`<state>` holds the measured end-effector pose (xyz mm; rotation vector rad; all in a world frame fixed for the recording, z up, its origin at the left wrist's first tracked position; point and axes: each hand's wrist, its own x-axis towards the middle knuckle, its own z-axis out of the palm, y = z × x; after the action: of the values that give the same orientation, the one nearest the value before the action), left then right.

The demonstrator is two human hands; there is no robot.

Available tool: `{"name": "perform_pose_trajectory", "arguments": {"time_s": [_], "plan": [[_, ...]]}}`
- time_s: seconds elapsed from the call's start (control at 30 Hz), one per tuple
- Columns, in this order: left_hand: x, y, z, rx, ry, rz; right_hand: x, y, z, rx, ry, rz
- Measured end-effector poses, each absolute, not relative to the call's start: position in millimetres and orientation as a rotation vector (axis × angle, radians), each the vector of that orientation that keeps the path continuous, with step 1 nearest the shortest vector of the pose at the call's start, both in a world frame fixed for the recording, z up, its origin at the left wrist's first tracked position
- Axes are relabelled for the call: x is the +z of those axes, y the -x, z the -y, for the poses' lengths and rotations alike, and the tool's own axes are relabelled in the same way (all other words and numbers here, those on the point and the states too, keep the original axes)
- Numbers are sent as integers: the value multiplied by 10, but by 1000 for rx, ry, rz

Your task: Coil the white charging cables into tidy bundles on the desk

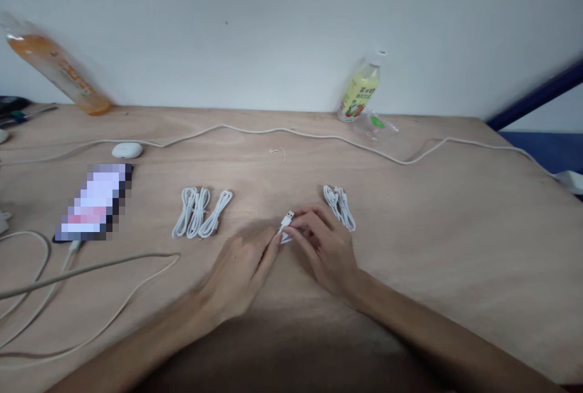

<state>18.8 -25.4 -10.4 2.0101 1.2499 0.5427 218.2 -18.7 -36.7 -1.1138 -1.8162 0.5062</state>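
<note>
white cable (285,237) pinched by left hand (248,262) and right hand (327,250) | plug end (287,218) apparently being arranged | steady grip likely needed next

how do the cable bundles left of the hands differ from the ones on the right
The left bundles number three; the right bundles appear to be two. The left bundles' far ends slant right; the right bundles' slant left. The left bundles lie clear of the left hand; the right bundles show beside the right hand, contact unclear. Both are white looped cables on the wooden table.
</note>
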Motion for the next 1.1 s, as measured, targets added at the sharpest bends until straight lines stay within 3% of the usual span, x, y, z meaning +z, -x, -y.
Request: {"name": "perform_pose_trajectory", "arguments": {"time_s": [0.17,0.5,0.73,0.87,0.97,1.1], "plan": [[-97,-188,246,490,-2091,-1164,-372,-2191,207,250,1056,1835],[-217,-165,266,542,-2418,-1044,-352,-2217,87,644,1336,1510],[-259,-130,344,1054,-2199,-1098,-442,-2212,133,274,1318,1782],[-187,-173,367,1095,-1761,-1355,-453,-2228,134,137,1335,1742],[-149,-208,344,1150,-1560,-1397,-391,-2207,180,334,1274,1670],[-125,-222,316,1172,-1722,-1339,-314,-2112,259,1070,1099,1465]]}}
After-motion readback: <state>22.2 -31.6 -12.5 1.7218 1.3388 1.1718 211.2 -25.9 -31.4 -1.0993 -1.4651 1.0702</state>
